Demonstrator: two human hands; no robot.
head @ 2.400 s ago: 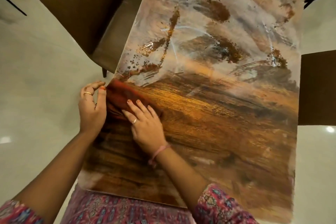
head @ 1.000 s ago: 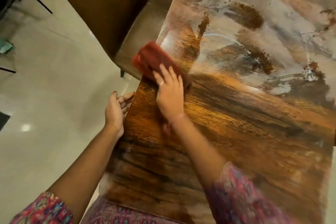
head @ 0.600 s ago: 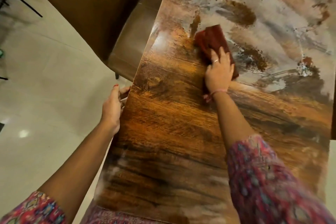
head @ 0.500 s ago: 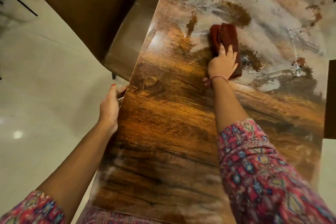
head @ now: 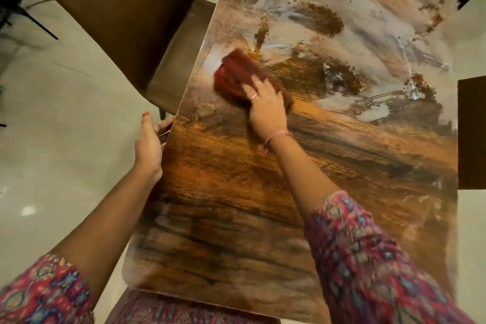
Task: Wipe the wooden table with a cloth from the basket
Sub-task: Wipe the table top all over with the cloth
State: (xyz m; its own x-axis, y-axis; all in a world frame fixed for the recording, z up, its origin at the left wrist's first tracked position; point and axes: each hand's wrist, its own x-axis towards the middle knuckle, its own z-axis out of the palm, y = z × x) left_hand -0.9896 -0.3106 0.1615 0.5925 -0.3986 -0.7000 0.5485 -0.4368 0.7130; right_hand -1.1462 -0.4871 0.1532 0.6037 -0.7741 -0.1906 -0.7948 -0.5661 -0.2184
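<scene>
A glossy wooden table [head: 263, 192] runs away from me; its near half shows clean brown grain, its far half is streaked with grey-white smears and brown specks. A folded dark red cloth [head: 234, 73] lies flat near the table's left edge. My right hand [head: 265, 105] presses down on the cloth's near end, fingers spread over it. My left hand [head: 148, 139] grips the table's left edge, thumb up and fingers curled under. No basket is in view.
A brown chair [head: 118, 13] stands pushed against the table's left side. Another brown chair back [head: 470, 131] shows at the right edge. The floor [head: 52, 126] is pale glossy tile. Black stand legs [head: 23, 8] sit at the far left.
My right hand has swept the cloth from the table's middle back toward the left edge and a little nearer. My left hand stays on the table's edge.
</scene>
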